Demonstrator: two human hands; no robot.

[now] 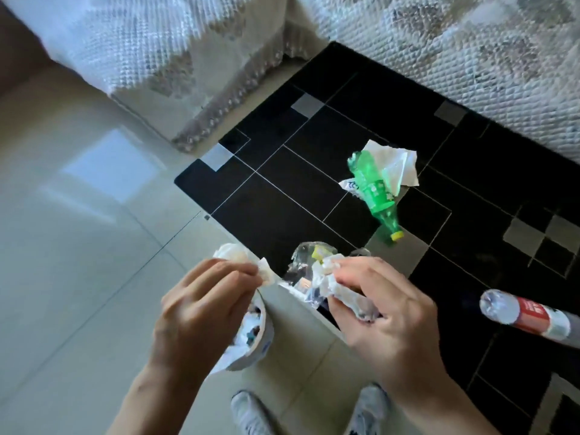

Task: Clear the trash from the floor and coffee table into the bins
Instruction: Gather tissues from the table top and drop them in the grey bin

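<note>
My left hand (201, 306) pinches a crumpled white tissue (232, 255) above the pale floor tiles, with a paper cup (254, 340) of scraps held under the palm. My right hand (379, 312) grips a bundle of clear plastic wrapper and white tissue (320, 271) close beside the left. Farther off on the black rug (282, 199) lies a crushed green bottle (373, 189) with a yellow cap, resting on a white paper sheet (398, 164). A clear bottle with a red label (527, 315) lies at the right on the rug. No bin shows.
A sofa with a textured white-grey cover (470, 51) runs along the top, its fringe hanging to the floor. Pale floor tiles (78, 230) fill the left. My two white shoes (251, 412) stand at the bottom edge.
</note>
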